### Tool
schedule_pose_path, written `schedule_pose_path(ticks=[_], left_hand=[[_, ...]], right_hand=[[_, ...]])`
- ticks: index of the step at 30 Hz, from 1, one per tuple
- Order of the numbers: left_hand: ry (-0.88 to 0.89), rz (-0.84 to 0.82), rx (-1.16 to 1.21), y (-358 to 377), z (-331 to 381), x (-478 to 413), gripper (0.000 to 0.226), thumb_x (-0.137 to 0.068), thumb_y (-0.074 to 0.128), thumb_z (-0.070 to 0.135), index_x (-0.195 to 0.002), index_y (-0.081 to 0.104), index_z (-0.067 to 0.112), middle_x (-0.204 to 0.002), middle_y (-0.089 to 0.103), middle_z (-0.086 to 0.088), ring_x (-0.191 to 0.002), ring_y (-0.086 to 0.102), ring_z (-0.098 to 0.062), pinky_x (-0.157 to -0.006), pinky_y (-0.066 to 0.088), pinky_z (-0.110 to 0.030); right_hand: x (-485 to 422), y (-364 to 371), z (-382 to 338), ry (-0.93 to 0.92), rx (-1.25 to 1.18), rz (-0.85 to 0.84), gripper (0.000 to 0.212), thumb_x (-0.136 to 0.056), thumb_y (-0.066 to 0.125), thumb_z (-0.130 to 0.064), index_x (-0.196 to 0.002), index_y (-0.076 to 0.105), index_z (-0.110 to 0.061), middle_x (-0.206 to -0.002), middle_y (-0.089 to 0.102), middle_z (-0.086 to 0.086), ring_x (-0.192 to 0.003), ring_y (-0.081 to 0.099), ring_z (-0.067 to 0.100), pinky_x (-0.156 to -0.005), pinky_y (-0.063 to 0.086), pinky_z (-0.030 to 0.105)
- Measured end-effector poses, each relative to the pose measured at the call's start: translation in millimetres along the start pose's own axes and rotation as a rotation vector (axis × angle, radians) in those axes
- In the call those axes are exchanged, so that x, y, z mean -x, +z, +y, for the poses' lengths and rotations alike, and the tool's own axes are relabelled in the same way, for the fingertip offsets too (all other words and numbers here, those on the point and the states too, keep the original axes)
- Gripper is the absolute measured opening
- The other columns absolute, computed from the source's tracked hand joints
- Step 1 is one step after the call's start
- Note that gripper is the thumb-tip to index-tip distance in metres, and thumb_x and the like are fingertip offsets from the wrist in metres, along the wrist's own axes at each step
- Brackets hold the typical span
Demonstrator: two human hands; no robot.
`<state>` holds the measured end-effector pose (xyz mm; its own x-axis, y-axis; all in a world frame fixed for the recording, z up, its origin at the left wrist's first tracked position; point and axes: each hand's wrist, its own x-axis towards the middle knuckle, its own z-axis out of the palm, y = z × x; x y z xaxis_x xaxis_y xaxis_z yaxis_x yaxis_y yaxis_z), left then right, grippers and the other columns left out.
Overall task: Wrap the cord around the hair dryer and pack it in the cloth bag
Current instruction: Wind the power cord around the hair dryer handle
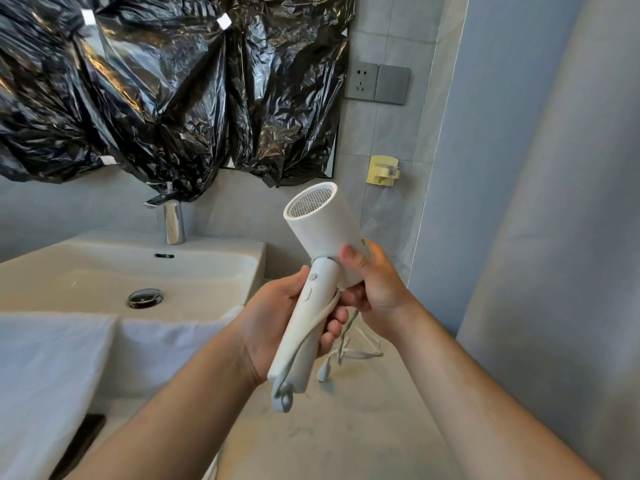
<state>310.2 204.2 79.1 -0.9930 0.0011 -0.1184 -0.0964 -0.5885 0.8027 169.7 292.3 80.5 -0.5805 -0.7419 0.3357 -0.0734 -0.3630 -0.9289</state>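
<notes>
A white hair dryer (322, 230) is held up over the counter, its mesh end pointing up and away. My left hand (277, 313) grips the dryer's handle from the left. My right hand (374, 289) holds the barrel where it meets the handle. The white cord (311, 327) runs along the handle under my left fingers, loops below the handle's end, and trails down behind to the counter, where the rest lies loose. White cloth (52, 368) is spread at the left, over the basin's front edge; whether it is the bag I cannot tell.
A white basin (225, 268) with a chrome faucet (173, 220) and drain sits at the left. Black plastic sheeting (156, 91) covers the mirror. A wall socket (362, 81) and a yellow wall holder (382, 169) are behind the dryer. The grey counter (363, 410) lies below; a wall rises at the right.
</notes>
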Motion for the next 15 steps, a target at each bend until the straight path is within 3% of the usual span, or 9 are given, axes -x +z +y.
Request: schedule_pose_path(ticks=[2, 6, 8, 10, 13, 15], left_hand=[[0.024, 0.043, -0.105, 1, -2, 1, 0.075, -0.098, 0.027, 0.057, -0.092, 0.067, -0.007, -0.071, 0.062, -0.019, -0.054, 0.062, -0.026, -0.047, 0.052, -0.026], [0.031, 0.187, -0.401, -13, -1, 7, 0.069, -0.098, 0.032, 0.057, -0.102, 0.063, -0.004, -0.084, 0.064, -0.024, -0.069, 0.064, -0.032, -0.062, 0.055, -0.034], [0.077, 0.352, -0.485, -24, 7, 9, 0.067, -0.090, 0.048, 0.059, -0.110, 0.060, -0.004, -0.091, 0.063, -0.023, -0.076, 0.064, -0.032, -0.067, 0.058, -0.038], [0.238, 0.497, -0.432, -34, 15, 7, 0.069, -0.072, 0.067, 0.048, -0.122, 0.054, 0.002, -0.101, 0.058, -0.021, -0.087, 0.061, -0.033, -0.075, 0.057, -0.045], [0.509, 0.435, -0.466, -37, 27, 6, 0.063, -0.068, 0.066, 0.036, -0.128, 0.054, 0.021, -0.114, 0.061, -0.007, -0.104, 0.061, -0.026, -0.089, 0.054, -0.052], [0.527, 0.419, -0.594, -35, 36, 7, 0.063, -0.067, 0.070, 0.039, -0.126, 0.059, 0.021, -0.118, 0.065, -0.009, -0.105, 0.065, -0.024, -0.087, 0.058, -0.047]], right_hand=[[2, 0, 2, 0.036, -0.028, 0.031, 0.072, -0.067, 0.075, -0.041, -0.120, 0.047, -0.001, -0.060, 0.058, -0.003, -0.034, 0.041, 0.004, -0.031, 0.027, 0.014], [2, -4, 2, 0.125, 0.036, 0.071, 0.059, -0.062, 0.077, -0.040, -0.110, 0.051, -0.017, -0.077, 0.053, 0.001, -0.040, 0.040, 0.003, -0.033, 0.025, 0.016], [1, -8, 1, 0.154, 0.087, 0.075, 0.068, -0.054, 0.080, -0.041, -0.111, 0.052, -0.017, -0.077, 0.052, 0.001, -0.043, 0.037, 0.005, -0.033, 0.024, 0.017], [-1, -9, 1, 0.172, 0.140, 0.074, 0.078, -0.046, 0.080, -0.044, -0.113, 0.052, -0.016, -0.077, 0.052, 0.000, -0.046, 0.035, 0.007, -0.034, 0.022, 0.018], [-3, -6, -1, 0.196, 0.211, 0.017, 0.068, -0.050, 0.082, -0.038, -0.109, 0.053, -0.018, -0.078, 0.052, 0.000, -0.045, 0.036, 0.007, -0.034, 0.021, 0.018], [-4, -3, -7, 0.197, 0.296, -0.032, 0.060, -0.057, 0.080, -0.031, -0.108, 0.052, -0.020, -0.083, 0.054, 0.000, -0.051, 0.042, 0.008, -0.034, 0.025, 0.019]])
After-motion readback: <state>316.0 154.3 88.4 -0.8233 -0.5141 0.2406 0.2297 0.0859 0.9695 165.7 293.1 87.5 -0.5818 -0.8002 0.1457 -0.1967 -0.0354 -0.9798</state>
